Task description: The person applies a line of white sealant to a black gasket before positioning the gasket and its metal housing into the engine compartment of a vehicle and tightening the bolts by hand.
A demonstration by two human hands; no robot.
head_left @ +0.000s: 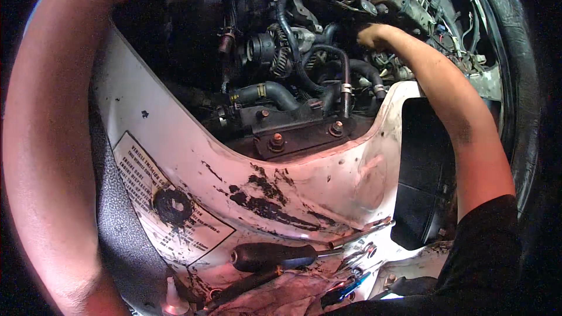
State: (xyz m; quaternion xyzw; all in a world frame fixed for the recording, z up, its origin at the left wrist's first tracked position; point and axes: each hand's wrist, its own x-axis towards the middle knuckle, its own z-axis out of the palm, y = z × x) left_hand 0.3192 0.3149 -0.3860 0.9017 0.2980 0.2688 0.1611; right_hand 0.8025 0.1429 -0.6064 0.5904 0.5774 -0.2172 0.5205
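Observation:
My right hand [374,35] reaches deep into the engine bay, past the hoses on the right. Its fingers drop into dark shadow, so what they touch or hold is hidden. Left of it sit a ribbed metal alternator [281,50] and a thin black hose [285,14]. Closer to me, a metal pipe with a clamp [346,85] stands upright beside a curved rubber hose [369,73]. My left forearm [52,140] runs up the left side of the head view. Its hand is lost beyond the dark upper left.
A white, grease-smeared body panel [328,181] with a printed label [175,199] spans the front. On it lie a black-handled screwdriver [272,256], a metal rod [363,234] and a stained rag [263,298]. A pale nozzle [172,298] stands lower left. Two bolts hold a dark bracket [304,137].

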